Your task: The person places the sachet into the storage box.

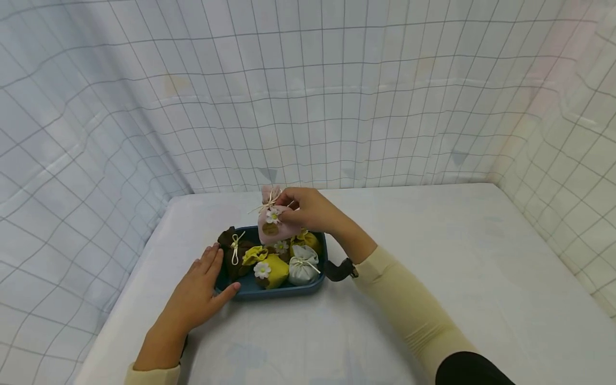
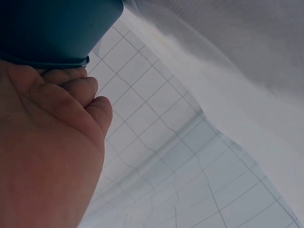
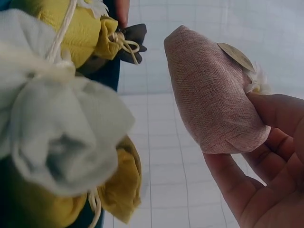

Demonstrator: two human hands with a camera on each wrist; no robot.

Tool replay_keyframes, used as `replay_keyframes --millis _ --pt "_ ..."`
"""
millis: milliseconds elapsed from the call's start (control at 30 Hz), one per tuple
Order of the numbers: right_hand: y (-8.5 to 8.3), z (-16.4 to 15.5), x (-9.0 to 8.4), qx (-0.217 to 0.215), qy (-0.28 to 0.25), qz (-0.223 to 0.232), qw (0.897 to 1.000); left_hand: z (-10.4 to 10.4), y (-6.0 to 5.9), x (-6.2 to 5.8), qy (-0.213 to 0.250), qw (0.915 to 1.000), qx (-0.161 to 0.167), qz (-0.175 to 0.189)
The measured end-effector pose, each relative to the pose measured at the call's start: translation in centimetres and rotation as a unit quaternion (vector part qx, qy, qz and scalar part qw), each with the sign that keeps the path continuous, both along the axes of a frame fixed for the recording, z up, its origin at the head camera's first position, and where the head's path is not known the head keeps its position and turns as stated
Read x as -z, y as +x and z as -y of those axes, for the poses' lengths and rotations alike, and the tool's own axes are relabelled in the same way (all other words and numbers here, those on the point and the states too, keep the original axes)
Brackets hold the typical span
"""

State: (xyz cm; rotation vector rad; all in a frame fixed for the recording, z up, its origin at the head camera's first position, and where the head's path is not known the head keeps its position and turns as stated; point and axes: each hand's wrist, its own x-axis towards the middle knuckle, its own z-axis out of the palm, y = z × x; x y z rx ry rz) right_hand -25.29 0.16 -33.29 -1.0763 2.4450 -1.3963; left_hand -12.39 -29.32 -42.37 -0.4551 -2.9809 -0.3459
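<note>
My right hand (image 1: 309,209) pinches a small pink drawstring pouch (image 1: 276,229) above the back of a blue tray (image 1: 284,293). The pouch has a white flower, a round tag and a straw-coloured tie. In the right wrist view, thumb and fingers hold the pink pouch (image 3: 211,95) from its sides. My left hand (image 1: 199,291) rests against the tray's left end, fingers along the side and thumb by the front corner. Under the rim, its fingertips touch the blue wall (image 2: 57,33) in the left wrist view.
Inside the tray sit a dark brown pouch (image 1: 236,254), a yellow pouch with a white flower (image 1: 276,270), a pale grey-green pouch (image 1: 303,267) and a mustard pouch (image 1: 308,243). A white cloth (image 1: 433,267) covers the table; gridded curtains (image 1: 337,107) surround it.
</note>
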Motion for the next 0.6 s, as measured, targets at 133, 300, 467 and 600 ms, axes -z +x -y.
replay_keyframes --millis 133,300,467,600 --pt "0.1 1.2 0.1 -0.022 0.005 0.003 1.0 0.1 0.0 0.0 0.003 1.0 0.0 0.002" --pt "0.4 2.7 0.3 -0.056 0.021 -0.004 0.998 0.2 -0.1 0.3 0.002 1.0 0.002 -0.003" --pt "0.8 3.9 0.2 -0.083 0.047 -0.018 0.995 0.3 -0.1 0.5 0.005 1.0 0.005 -0.004" --pt "0.9 4.8 0.4 -0.102 0.057 -0.019 0.993 0.3 0.0 0.5 0.013 0.9999 0.005 -0.001"
